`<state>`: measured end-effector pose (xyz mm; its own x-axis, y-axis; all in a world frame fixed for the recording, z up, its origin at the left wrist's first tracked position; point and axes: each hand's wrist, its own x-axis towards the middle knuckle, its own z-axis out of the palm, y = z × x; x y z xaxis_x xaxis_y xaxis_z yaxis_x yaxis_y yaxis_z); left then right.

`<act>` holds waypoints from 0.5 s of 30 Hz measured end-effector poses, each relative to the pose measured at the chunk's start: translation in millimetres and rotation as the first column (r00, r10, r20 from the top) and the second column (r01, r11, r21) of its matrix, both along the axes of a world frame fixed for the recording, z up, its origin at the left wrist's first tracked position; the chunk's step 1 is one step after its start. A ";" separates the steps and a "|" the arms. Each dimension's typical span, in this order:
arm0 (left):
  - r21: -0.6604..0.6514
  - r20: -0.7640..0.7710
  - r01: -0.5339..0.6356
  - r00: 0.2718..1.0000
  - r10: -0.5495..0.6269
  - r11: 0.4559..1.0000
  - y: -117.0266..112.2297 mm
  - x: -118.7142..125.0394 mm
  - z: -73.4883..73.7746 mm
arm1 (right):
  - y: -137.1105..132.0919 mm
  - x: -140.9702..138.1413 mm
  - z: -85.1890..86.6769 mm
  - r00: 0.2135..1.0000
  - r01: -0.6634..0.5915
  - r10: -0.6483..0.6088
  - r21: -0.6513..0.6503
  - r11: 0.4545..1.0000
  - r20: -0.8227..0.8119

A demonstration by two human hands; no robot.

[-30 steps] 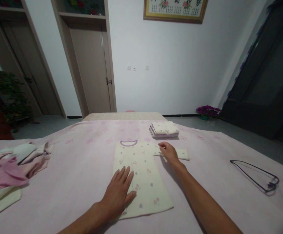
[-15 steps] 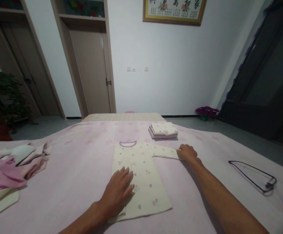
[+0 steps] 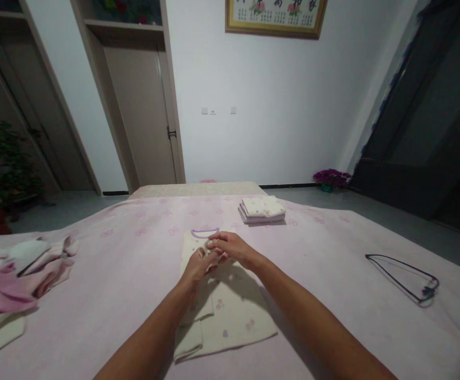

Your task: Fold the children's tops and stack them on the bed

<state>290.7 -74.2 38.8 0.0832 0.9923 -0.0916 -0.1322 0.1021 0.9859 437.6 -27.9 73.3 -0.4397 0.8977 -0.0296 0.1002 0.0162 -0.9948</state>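
A small cream long-sleeved shirt (image 3: 233, 311) with a purple neckline and a scattered print lies flat on the pink bedcover. My right hand (image 3: 232, 248) is over its upper part, fingers bent and closed on the cloth near the neckline. Close against it, my left hand (image 3: 202, 264) has its fingers curled on the same spot, also closed on the shirt. The fingertips meet, so the exact grip is partly hidden. Folded sleeve cloth (image 3: 198, 311) lies along the shirt's left side, below my left hand.
A stack of folded clothes (image 3: 261, 209) sits behind the shirt, to the right. Rumpled pink, white and cream clothes (image 3: 19, 279) are heaped at the left. A thin black hanger-like frame (image 3: 406, 277) lies on the bedcover (image 3: 127, 274) at the right.
My right hand has carried the outstretched right sleeve leftward over the shirt's body. My left hand has risen from the shirt's middle to meet it, its fingers now curled.
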 end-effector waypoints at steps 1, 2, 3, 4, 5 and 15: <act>-0.013 -0.018 -0.044 0.999 0.043 0.999 4.1 -0.6 -4.2 | -3.7 1.0 -5.7 1.000 0.016 -0.016 -0.009 1.000 -0.011; -0.029 -0.023 -0.092 0.996 0.092 0.995 7.9 -2.3 -8.8 | -6.4 6.7 -11.7 0.998 0.063 -0.063 -0.005 0.998 0.013; -0.044 -0.013 -0.145 0.989 0.144 0.988 11.5 -4.7 -13.1 | -8.3 16.4 -17.8 0.990 0.127 -0.128 0.019 0.992 0.066; -0.058 0.006 -0.188 0.982 0.188 0.981 14.9 -7.8 -16.8 | -10.1 28.9 -23.7 0.967 0.198 -0.205 0.062 0.978 0.149; -0.074 0.027 -0.220 0.975 0.222 0.973 18.1 -11.1 -19.3 | -12.1 42.7 -29.1 0.923 0.254 -0.283 0.139 0.957 0.260; -0.083 0.085 -0.373 0.921 0.380 0.924 47.9 -39.9 3.0 | -61.3 83.0 -44.8 0.535 0.039 -0.274 0.301 0.953 0.799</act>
